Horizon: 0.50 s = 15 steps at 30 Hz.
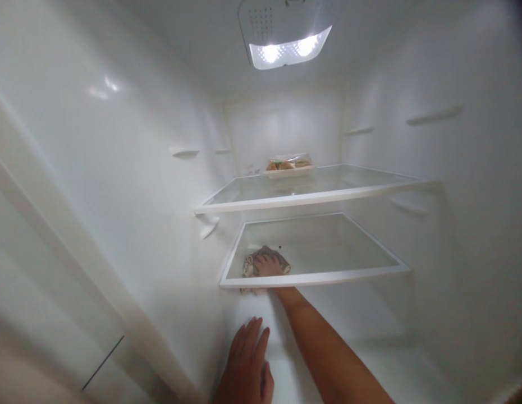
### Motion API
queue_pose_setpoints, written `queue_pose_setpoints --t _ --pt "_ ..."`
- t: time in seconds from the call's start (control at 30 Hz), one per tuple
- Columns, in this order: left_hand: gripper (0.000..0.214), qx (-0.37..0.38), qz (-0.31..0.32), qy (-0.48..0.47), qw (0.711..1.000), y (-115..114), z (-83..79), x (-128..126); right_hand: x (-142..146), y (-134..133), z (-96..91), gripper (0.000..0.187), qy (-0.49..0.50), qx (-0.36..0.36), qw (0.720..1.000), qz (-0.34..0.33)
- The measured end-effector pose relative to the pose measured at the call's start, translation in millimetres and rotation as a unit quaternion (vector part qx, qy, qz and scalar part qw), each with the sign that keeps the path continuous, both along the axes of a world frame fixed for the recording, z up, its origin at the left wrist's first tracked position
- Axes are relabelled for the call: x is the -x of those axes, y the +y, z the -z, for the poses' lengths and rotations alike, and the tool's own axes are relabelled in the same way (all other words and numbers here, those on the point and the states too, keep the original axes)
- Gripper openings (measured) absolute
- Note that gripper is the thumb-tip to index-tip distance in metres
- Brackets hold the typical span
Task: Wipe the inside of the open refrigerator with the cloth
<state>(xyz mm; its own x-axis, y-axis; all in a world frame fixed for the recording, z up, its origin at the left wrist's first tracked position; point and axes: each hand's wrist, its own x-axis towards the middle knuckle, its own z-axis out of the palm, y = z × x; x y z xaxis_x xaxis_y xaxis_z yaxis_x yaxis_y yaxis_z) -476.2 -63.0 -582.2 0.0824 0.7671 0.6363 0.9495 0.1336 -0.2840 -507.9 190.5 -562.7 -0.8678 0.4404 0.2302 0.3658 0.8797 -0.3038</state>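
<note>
I count two hands, one cloth, two glass shelves, one pack of food and one lamp inside this fridge. The cloth is patterned and crumpled, and it lies right under the fingers of my right hand, touching them. Its folds stick out past the fingers on both sides and beyond their tips, and a bit of it shows below the front edge of the lower shelf. That white edge crosses in front of my wrist, so I see the hand and cloth through the glass. The fingers are slightly bent and laid over the cloth; I cannot tell whether they pinch it or only press on it. One small dark spot sits just beyond those fingertips.

My right forearm slants up and leftward from the bottom of the view, reaching in with the back of the hand showing. My left hand is below the right one and nearer to me, back showing, fingers stretched out and pointing up, thumb a little apart, with nothing held that I can see.

Well above the right fingers is the upper shelf, with the wrapped food pack near its back. Higher still, the lamp shows two bright spots. I make out six ledges, three per side wall, all apart from my fingers.
</note>
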Motion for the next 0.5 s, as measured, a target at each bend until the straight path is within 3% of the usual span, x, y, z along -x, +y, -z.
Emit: queue_pose_setpoints --t 0.17,0.3,0.5 --pt "0.047 0.007 0.007 -0.003 1.0 1 -2.0 2 10 -11 -1.2 0.054 0.011 0.007 0.996 0.087" --pt "0.043 0.011 0.018 -0.006 1.0 1 -6.7 4 -3 -21 -3.5 0.058 0.029 0.009 0.984 0.176" --pt "0.041 -0.017 0.043 -0.005 0.999 1 -5.8 8 -59 22 2.8 0.056 0.044 -0.011 0.967 0.249"
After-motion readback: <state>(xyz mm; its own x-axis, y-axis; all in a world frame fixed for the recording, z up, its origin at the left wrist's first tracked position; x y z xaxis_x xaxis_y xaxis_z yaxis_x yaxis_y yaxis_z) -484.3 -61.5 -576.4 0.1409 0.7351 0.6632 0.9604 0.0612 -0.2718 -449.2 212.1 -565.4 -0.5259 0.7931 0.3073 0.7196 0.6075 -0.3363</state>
